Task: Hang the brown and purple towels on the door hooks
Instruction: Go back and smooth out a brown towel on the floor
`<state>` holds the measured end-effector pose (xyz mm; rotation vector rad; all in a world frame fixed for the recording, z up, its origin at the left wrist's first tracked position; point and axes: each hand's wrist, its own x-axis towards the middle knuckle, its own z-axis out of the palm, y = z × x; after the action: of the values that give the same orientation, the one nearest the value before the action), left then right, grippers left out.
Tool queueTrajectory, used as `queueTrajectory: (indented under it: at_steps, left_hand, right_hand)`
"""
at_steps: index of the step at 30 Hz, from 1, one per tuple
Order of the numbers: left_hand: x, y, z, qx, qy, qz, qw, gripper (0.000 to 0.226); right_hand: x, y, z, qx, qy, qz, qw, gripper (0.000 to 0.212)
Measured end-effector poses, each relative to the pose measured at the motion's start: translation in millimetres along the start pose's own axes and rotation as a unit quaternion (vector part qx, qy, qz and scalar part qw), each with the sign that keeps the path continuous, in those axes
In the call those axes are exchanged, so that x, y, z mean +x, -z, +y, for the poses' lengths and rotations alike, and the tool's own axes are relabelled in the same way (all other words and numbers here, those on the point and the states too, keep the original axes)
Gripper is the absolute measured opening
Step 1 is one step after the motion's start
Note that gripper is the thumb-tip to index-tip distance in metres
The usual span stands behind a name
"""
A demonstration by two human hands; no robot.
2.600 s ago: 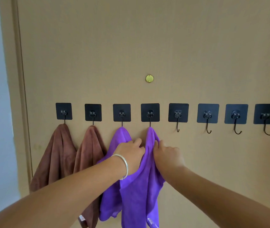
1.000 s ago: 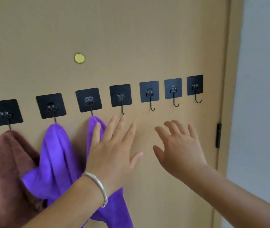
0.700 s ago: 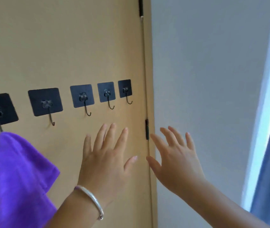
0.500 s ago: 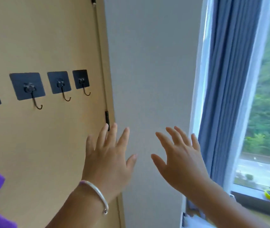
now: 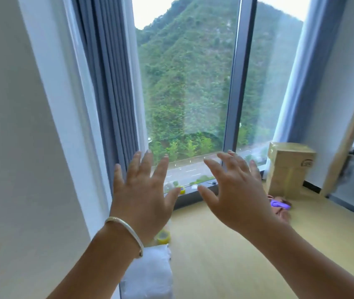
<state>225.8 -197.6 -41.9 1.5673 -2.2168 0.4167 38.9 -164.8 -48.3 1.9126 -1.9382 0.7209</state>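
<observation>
Neither the door, its hooks nor the hung towels are in view now. My left hand, with a silver bangle on its wrist, is raised with fingers spread and holds nothing. My right hand is raised beside it, fingers spread and slightly bent, also empty. Behind my right hand, on the floor near the window, lies a small heap of purple cloth and brown cloth, partly hidden by the hand.
A tall window with a grey curtain on its left fills the middle. A white wall is at the left. A cardboard box stands by the right wall. A yellow tape roll and a white wrapped bundle lie on the wooden floor.
The view has swung right, from the door with its hooks and hung towels to the window. Both hands let go of the purple towel and stay raised, open and empty.
</observation>
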Motion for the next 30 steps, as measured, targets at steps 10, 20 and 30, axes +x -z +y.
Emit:
queueTrajectory:
  at_steps: [10, 20, 30]
  left_hand:
    - [68.6, -45.1, 211.9, -0.106, -0.179, -0.007, 0.978, 0.07]
    - [91.3, -70.3, 435.2, -0.197, -0.348, -0.004, 0.917, 0.071]
    - [83.6, -85.0, 589.2, -0.245, -0.448, -0.005, 0.86, 0.07]
  right_hand:
    - [-52.4, 55.5, 198.8, -0.111, -0.172, 0.017, 0.979, 0.056]
    - [-128.7, 113.1, 368.8, -0.195, -0.337, 0.018, 0.921, 0.059]
    - [-192.2, 150.3, 469.8, -0.247, -0.422, 0.006, 0.872, 0.059]
